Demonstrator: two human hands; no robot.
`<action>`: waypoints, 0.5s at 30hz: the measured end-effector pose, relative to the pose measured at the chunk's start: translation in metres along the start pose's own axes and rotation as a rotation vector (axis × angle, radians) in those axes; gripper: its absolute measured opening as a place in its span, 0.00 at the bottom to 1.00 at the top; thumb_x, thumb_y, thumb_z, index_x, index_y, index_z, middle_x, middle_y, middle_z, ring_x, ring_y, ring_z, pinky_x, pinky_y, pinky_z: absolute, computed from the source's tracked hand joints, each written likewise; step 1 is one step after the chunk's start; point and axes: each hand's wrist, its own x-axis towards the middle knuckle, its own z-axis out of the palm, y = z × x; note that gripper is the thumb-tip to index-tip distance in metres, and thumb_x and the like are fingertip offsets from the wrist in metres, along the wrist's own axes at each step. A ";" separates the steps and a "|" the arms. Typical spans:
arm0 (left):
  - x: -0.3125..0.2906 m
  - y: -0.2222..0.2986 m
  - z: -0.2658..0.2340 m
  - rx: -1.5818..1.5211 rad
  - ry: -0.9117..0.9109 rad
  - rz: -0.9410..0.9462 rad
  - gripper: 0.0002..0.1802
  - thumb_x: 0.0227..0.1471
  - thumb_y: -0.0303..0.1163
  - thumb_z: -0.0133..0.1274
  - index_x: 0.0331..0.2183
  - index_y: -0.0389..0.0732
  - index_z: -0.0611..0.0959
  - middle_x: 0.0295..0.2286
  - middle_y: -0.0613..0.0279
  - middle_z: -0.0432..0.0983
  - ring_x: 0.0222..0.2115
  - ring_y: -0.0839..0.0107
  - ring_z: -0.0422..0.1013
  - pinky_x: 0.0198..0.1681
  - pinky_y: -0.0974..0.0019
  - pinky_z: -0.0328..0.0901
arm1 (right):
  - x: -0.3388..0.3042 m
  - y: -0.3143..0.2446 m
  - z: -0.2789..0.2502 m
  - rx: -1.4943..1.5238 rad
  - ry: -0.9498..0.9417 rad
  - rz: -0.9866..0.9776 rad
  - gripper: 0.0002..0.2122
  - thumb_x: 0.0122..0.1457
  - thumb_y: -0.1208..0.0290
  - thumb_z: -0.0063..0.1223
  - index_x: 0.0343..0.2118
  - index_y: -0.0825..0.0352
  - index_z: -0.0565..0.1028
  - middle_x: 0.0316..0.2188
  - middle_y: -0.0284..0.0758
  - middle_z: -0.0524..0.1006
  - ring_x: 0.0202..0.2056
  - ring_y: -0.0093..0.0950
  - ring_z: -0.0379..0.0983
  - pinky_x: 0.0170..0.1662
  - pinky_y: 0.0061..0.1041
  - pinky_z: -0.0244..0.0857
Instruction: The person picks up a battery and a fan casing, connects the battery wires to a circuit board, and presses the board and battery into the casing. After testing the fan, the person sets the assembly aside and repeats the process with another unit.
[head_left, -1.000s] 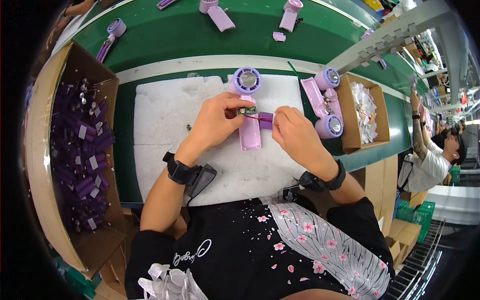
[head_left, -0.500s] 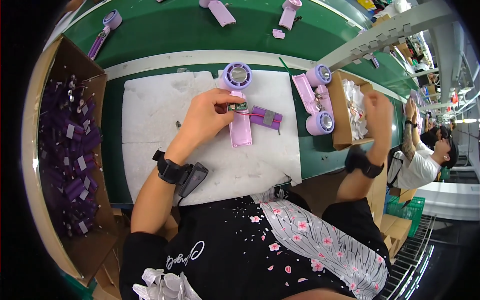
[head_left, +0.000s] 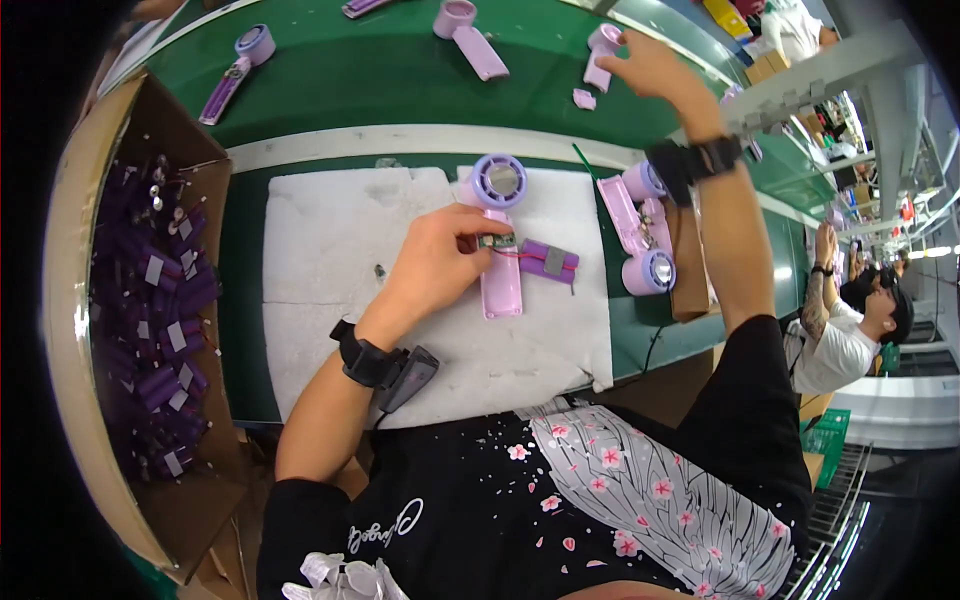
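A left hand (head_left: pixel 440 262) pinches a small circuit board (head_left: pixel 497 241) on a purple fan (head_left: pixel 500 245); the right hand (head_left: pixel 650 62) grasps another fan (head_left: pixel 601 55) on the green belt (head_left: pixel 380 75).

A green workbench (head_left: pixel 400 75) is seen, edged by a pale strip (head_left: pixel 400 140). A white foam mat (head_left: pixel 330 280) is laid on the near part of it. A large cardboard box (head_left: pixel 75 300) is placed on the left side. On the right, a metal rail (head_left: pixel 850 70) is mounted overhead, and bright lamps (head_left: pixel 925 250) are seen far behind it.
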 end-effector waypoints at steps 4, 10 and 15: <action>0.000 0.000 0.007 0.037 -0.004 0.058 0.20 0.39 0.19 0.53 0.38 0.40 0.85 0.38 0.56 0.77 0.28 0.71 0.73 0.33 0.71 0.69 | 0.081 0.062 0.076 -0.062 -0.101 0.146 0.28 0.50 0.51 0.59 0.47 0.69 0.73 0.41 0.54 0.76 0.44 0.47 0.74 0.48 0.38 0.68; 0.004 -0.001 0.020 0.013 0.036 0.154 0.18 0.38 0.20 0.54 0.36 0.42 0.86 0.35 0.55 0.77 0.26 0.66 0.73 0.33 0.68 0.69 | 0.113 0.149 0.152 -0.094 0.512 0.401 0.29 0.51 0.51 0.55 0.37 0.81 0.74 0.36 0.58 0.77 0.41 0.52 0.75 0.44 0.41 0.69; -0.003 -0.003 0.020 0.030 0.070 0.165 0.18 0.37 0.20 0.54 0.35 0.41 0.86 0.34 0.56 0.77 0.26 0.65 0.73 0.33 0.67 0.69 | 0.119 0.093 0.092 0.339 0.164 0.465 0.29 0.52 0.54 0.52 0.46 0.79 0.69 0.38 0.57 0.76 0.41 0.48 0.75 0.43 0.39 0.68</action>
